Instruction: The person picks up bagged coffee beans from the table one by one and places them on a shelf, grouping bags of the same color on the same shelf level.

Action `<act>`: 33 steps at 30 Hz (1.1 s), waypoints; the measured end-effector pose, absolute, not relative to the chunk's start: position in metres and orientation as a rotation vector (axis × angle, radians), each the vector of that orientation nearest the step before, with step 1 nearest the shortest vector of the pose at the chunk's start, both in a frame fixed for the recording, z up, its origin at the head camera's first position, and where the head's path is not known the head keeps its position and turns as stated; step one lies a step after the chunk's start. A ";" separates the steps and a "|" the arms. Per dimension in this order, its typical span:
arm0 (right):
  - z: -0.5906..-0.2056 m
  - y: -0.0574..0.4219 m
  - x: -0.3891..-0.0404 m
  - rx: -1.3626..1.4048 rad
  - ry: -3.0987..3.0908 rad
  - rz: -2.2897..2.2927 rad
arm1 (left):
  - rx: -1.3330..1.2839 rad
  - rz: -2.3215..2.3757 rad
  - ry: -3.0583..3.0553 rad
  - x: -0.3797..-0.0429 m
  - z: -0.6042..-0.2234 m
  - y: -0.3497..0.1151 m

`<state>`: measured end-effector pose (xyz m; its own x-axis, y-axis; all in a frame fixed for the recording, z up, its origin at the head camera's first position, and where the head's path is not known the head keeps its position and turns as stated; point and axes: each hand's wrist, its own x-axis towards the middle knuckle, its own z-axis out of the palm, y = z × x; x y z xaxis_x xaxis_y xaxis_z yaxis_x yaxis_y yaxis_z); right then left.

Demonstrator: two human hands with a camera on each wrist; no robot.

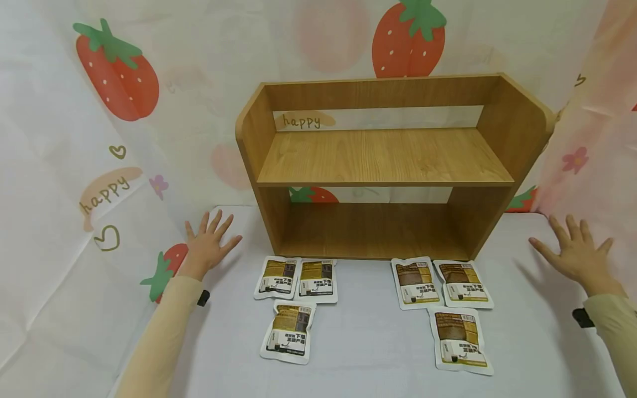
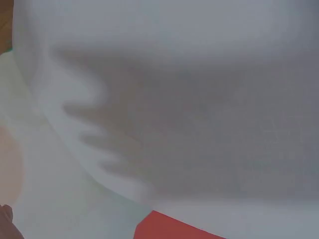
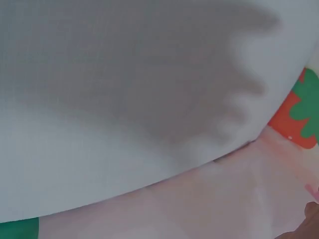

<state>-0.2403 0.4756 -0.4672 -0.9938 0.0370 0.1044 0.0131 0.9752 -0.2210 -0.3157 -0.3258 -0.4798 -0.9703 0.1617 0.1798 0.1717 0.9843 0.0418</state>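
With fingers spread and nothing in it, my left hand (image 1: 206, 249) hovers over the white table at the left of a wooden shelf (image 1: 383, 157). My right hand (image 1: 579, 254) is likewise spread and bare at the shelf's right. In front of the shelf lie flat white-edged pouches in two groups. The left group has a pouch (image 1: 277, 277) and another pouch (image 1: 317, 281) side by side, with a third pouch (image 1: 288, 333) nearer me. On the right, a pouch (image 1: 416, 283) and its neighbour pouch (image 1: 463, 284) lie behind a lower pouch (image 1: 460, 340). Both wrist views show mostly hand shadows.
The two-tier shelf stands at the table's back, its lower board (image 1: 368, 229) and upper board (image 1: 383, 157) bare. A strawberry-printed cloth (image 1: 209, 110) hangs behind and along both sides. The white tabletop (image 1: 368, 342) extends toward me.
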 end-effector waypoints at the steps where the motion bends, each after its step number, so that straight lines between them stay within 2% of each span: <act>1: -0.467 0.475 -0.240 -0.039 -3.017 0.350 | -0.253 -0.093 -2.956 -0.315 -0.480 -0.325; 14: -0.473 0.464 -0.237 0.009 -2.961 0.529 | -0.235 -0.201 -2.989 -0.305 -0.489 -0.316; 33: -0.480 0.415 -0.222 0.151 -2.672 0.711 | -0.243 -0.407 -2.920 -0.280 -0.500 -0.304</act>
